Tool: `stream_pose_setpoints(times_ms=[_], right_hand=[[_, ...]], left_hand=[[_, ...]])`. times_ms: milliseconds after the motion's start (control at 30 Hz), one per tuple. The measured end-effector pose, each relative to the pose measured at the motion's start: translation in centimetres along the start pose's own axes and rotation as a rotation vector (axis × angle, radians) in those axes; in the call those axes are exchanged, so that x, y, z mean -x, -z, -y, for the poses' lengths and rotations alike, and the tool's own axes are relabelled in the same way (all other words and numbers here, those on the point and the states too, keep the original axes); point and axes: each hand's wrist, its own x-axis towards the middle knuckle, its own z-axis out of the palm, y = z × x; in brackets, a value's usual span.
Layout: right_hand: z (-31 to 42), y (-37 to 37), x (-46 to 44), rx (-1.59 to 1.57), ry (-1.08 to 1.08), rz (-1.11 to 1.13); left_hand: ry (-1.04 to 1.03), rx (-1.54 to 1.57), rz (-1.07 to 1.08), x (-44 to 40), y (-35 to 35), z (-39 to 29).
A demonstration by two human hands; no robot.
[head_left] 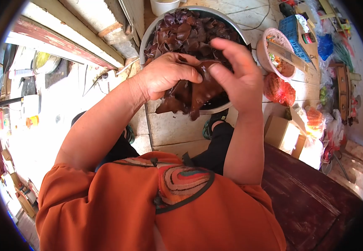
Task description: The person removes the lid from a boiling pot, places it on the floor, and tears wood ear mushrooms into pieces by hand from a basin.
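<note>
Mushroom (pixel 206 88), dark brown, wet-looking and floppy, hangs from the left hand (pixel 167 77), whose thumb and fingers are pinched together on its upper edge. It is held above the near side of a metal bowl (pixel 143 52), its lower tips drooping close to the rim. The right hand (pixel 243 79) is spread, fingers raised and well apart from the thumb; the thumb lies at the sheet's upper right edge, though I cannot tell whether it presses on it. Beyond both hands, a heap of similar pieces (pixel 185 33) fills the far part of the bowl. To the right stands a pink tub (pixel 262 58) with a wooden board (pixel 288 57) laid across it, a red net bag (pixel 279 89) just below, and a blue basket (pixel 290 31) behind. Farther down sits a cardboard box (pixel 278 130).
</note>
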Motion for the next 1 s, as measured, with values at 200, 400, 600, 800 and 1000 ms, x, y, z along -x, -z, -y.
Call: stream_pose_setpoints(times_ms=[200, 400, 600, 800, 1000], right_hand=[[-0.4, 1.2, 0.8, -0.24, -0.601, -0.161], [0.7, -1.2, 0.9, -0.453, -0.498, -0.113], [-0.1, -1.4, 1.1, -0.375, -0.391, -0.153], [0.2, -1.6, 1.2, -0.259, -0.342, -0.121], [0.4, -1.6, 1.3, -0.203, -0.336, -0.067]], left_hand=[[-0.29, -0.053, -0.021, 0.1, -0.4, -0.3], [-0.427, -0.31, -0.13, 0.4, -1.4, -0.1], [-0.357, -0.339, -0.179, 0.7, -1.6, -0.2], [-0.268, -0.236, -0.24, 0.6, -1.5, -0.5], [-0.309, -0.397, -0.229, 1.0, -1.3, -1.1]])
